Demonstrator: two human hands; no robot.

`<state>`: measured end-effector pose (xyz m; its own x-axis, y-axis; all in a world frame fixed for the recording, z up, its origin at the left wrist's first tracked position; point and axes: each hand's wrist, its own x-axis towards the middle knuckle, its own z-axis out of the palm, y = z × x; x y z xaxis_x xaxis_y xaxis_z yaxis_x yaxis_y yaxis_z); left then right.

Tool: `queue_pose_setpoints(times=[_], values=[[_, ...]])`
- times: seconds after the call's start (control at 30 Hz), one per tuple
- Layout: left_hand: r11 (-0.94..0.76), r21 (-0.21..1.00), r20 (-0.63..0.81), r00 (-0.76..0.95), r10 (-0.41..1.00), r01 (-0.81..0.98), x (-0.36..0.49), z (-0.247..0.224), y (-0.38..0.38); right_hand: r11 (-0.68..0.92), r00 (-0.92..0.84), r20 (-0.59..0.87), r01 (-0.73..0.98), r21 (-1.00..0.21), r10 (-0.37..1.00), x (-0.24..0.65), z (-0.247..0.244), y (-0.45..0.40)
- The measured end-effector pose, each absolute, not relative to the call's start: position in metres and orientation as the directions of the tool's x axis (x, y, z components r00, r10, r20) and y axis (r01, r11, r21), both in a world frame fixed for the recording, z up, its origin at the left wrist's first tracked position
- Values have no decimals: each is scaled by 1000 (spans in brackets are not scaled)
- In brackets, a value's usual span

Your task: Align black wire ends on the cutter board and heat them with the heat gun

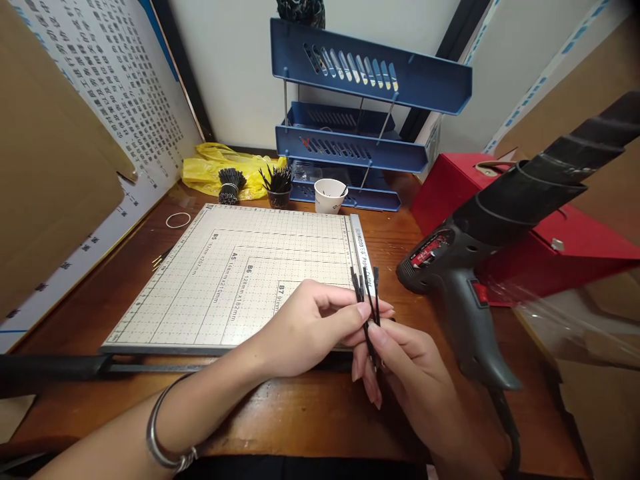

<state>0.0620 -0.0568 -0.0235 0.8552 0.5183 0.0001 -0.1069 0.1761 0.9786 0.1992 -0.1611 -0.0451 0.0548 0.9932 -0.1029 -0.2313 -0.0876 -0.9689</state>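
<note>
My left hand [320,327] reaches in over the paper cutter [240,287], thumb and fingers pinched on a few short black wires [377,280]. My right hand [413,370] is beside it, its thumb and fingers closed on the lower part of the same wires. The wires point upward and fan out a little, with thicker dark tips. Their lower ends are partly hidden among the fingers. Both hands are at the cutter's near right corner.
Behind the cutter are a tied bundle of black wires [231,185], a small cup of black wires [279,190], a white paper cup [330,195] and a yellow plastic bag [205,167]. A blue tray rack [350,153] stands behind. On the right are a heat gun [473,267] and red box [590,247].
</note>
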Motion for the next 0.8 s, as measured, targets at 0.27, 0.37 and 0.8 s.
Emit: queue_pose_setpoints(times=[0.27,0.37,0.8], values=[[157,981,21,864,503,-115,61,-22,-56,-97,53,-111,-220,-971,992,200,-48,-163],[208,973,-16,863,505,-104,61,-23,-57,-94,55,-101,-121,-988,993,201,-46,-162],[318,939,-42,874,485,-132,60,-25,-58,-87,75,-99,-147,-985,992,200,-45,-162]])
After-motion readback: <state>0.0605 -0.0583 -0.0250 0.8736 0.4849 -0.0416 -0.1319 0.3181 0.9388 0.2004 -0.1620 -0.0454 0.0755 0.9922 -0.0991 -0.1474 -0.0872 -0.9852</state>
